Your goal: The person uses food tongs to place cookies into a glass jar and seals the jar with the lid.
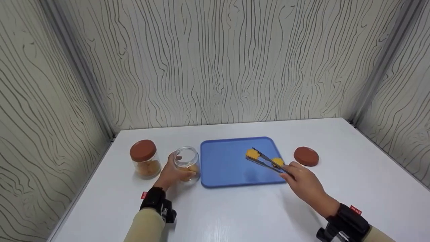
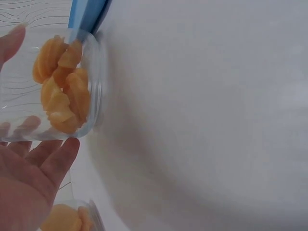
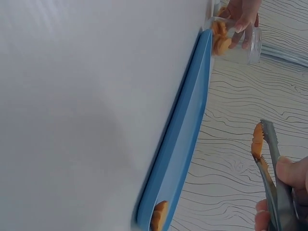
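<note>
My left hand (image 1: 175,172) grips a clear open-topped jar (image 2: 94,103) from its left side, thumb and fingers round the wall. Several orange-yellow, ridged biscuit-like pieces (image 2: 67,91) lie at the jar's bottom. Metal tongs (image 1: 265,163) are held in my right hand (image 1: 304,181). Between the tongs' toothed tips is one yellow piece (image 3: 257,139), raised over the blue tray (image 1: 225,168). Another yellow piece (image 1: 277,162) rests at the tray's right end, partly behind the tongs in the head view.
Left of my left hand stands a second jar (image 1: 147,166) with similar pieces, capped by a reddish-brown lid (image 1: 143,150). A loose lid (image 1: 306,156) of the same colour lies right of the tray. Wood-patterned panels (image 1: 215,64) enclose the white table (image 1: 228,215) at the back and sides.
</note>
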`<state>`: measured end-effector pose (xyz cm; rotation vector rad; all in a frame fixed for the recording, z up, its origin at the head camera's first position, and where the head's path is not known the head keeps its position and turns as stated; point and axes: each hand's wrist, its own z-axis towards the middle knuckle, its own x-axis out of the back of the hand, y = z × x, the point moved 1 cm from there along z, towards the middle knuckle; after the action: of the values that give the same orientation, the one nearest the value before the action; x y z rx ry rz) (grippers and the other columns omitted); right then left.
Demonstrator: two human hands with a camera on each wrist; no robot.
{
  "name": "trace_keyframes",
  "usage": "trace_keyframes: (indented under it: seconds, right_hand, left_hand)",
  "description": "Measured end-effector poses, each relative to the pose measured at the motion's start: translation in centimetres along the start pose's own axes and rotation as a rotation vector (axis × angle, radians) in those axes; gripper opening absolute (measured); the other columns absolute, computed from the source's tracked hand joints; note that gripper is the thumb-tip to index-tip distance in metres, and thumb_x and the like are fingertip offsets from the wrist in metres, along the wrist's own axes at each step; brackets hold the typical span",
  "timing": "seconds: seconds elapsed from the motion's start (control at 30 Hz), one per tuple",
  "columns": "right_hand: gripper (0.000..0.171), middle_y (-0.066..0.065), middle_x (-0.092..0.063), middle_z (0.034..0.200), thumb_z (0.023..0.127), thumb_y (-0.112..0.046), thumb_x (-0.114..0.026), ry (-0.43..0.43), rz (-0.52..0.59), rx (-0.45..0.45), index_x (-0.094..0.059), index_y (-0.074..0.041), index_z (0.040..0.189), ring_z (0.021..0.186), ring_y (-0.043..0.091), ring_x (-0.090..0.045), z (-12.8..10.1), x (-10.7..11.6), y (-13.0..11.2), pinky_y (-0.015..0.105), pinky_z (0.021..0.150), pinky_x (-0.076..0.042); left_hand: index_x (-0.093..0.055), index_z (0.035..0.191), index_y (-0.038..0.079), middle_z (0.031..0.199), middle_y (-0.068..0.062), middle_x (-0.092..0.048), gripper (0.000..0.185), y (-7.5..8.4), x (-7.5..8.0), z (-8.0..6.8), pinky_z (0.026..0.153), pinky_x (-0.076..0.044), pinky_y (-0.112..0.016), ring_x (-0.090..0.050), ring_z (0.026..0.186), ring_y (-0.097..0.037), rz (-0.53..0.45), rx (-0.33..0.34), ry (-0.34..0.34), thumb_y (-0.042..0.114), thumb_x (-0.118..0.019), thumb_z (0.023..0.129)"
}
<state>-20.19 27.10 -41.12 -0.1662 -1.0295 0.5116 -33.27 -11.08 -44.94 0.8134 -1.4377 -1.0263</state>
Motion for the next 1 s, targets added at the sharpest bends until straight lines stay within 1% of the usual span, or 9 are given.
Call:
trace_keyframes:
  seconds: [0.1,0.27,0.5,0.63,0.77,0.87,1.0]
  right_hand:
    - [0.019,-0.007,-0.047,0.079,0.083,-0.005,-0.075,0.011,0.022,0.015,-0.071,0.004,0.099,0.065,0.007,-0.043,0.3,-0.3,-0.4,0.025,0.056,-0.038]
    - [0.016,-0.006,-0.049,0.080,0.082,-0.003,-0.075,0.015,0.045,0.015,-0.071,0.003,0.096,0.067,0.009,-0.045,0.7,-0.8,-0.9,0.025,0.057,-0.040]
    - [0.017,0.005,-0.058,0.088,0.083,-0.005,-0.074,-0.008,0.070,0.009,-0.071,0.003,0.098,0.072,0.014,-0.050,1.2,-1.3,-1.6,0.027,0.060,-0.044]
    - [0.017,0.003,-0.057,0.087,0.084,-0.006,-0.073,-0.026,0.084,0.007,-0.071,0.003,0.099,0.072,0.013,-0.051,1.6,-1.6,-1.8,0.026,0.060,-0.045]
    - [0.017,0.002,-0.058,0.088,0.084,-0.005,-0.073,-0.011,0.106,0.019,-0.072,0.003,0.100,0.073,0.013,-0.052,1.8,-1.8,-2.0,0.027,0.061,-0.046]
    - [0.017,-0.002,-0.057,0.086,0.084,-0.005,-0.073,0.007,0.125,0.045,-0.072,0.002,0.099,0.071,0.012,-0.051,2.0,-1.9,-2.1,0.027,0.060,-0.045]
    - [0.015,-0.007,-0.052,0.080,0.084,-0.005,-0.073,0.015,0.141,0.074,-0.072,0.000,0.098,0.066,0.009,-0.046,2.4,-2.2,-2.2,0.026,0.057,-0.041]
  left_hand:
    - [-0.026,0.146,0.001,0.142,-0.021,-0.044,0.105,0.2,0.0,-0.2,0.108,-0.030,-0.053,-0.042,0.129,-0.036,0.005,0.004,0.002,0.018,-0.090,0.065]
    - [-0.026,0.146,0.002,0.142,-0.020,-0.043,0.105,0.2,0.0,-0.3,0.108,-0.030,-0.053,-0.042,0.128,-0.036,-0.003,0.013,0.002,0.017,-0.089,0.065]
    - [-0.025,0.146,0.002,0.141,-0.020,-0.044,0.105,0.2,0.0,-0.1,0.108,-0.030,-0.052,-0.042,0.127,-0.035,-0.013,0.012,0.003,0.016,-0.090,0.064]
    - [-0.026,0.146,0.002,0.140,-0.019,-0.045,0.105,0.0,-0.1,-0.2,0.108,-0.030,-0.052,-0.042,0.127,-0.034,-0.015,0.025,0.014,0.016,-0.090,0.064]
    - [-0.026,0.145,-0.001,0.138,-0.022,-0.047,0.105,-0.1,-0.2,-0.1,0.107,-0.032,-0.051,-0.044,0.126,-0.036,0.005,0.000,0.038,0.017,-0.090,0.063]
    - [-0.026,0.144,-0.002,0.136,-0.024,-0.048,0.106,0.0,-0.3,-0.1,0.106,-0.033,-0.051,-0.045,0.124,-0.037,0.024,-0.014,0.050,0.018,-0.091,0.063]
    - [-0.026,0.145,0.000,0.136,-0.023,-0.047,0.106,0.1,-0.3,-0.2,0.106,-0.033,-0.051,-0.045,0.125,-0.037,0.038,0.007,0.051,0.019,-0.091,0.063]
